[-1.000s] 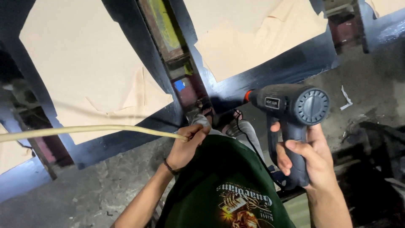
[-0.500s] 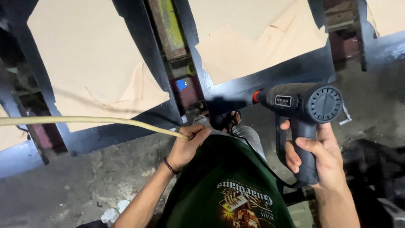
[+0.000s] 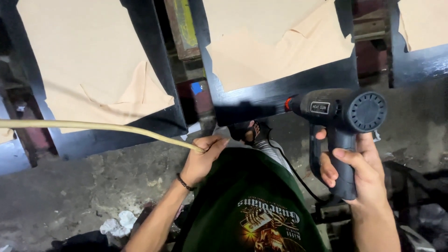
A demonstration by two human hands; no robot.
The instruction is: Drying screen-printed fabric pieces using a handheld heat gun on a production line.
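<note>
Right hand (image 3: 359, 168) clamps the dark grey plastic heat gun (image 3: 343, 112), nozzle at nine o'clock, left hand (image 3: 200, 158) pinching the long pale-yellow cane (image 3: 93, 126); lingering heat could scorch the glossy black board (image 3: 280, 91).

The heat gun (image 3: 343, 112) has a dark grey plastic body with a matt finish, and a small red ring sits at its front. The long pale yellow strip (image 3: 93, 126) looks smooth, like cane or bendable plastic; which one I cannot tell. The black frames (image 3: 280, 91) have a glossy painted surface that reflects light. The tan sheets (image 3: 84, 51) inside them look like matt paper, with torn and folded edges. The floor (image 3: 84, 186) is rough grey concrete, stained and dusty. The green shirt (image 3: 247, 200) is soft cloth with a printed design.
</note>
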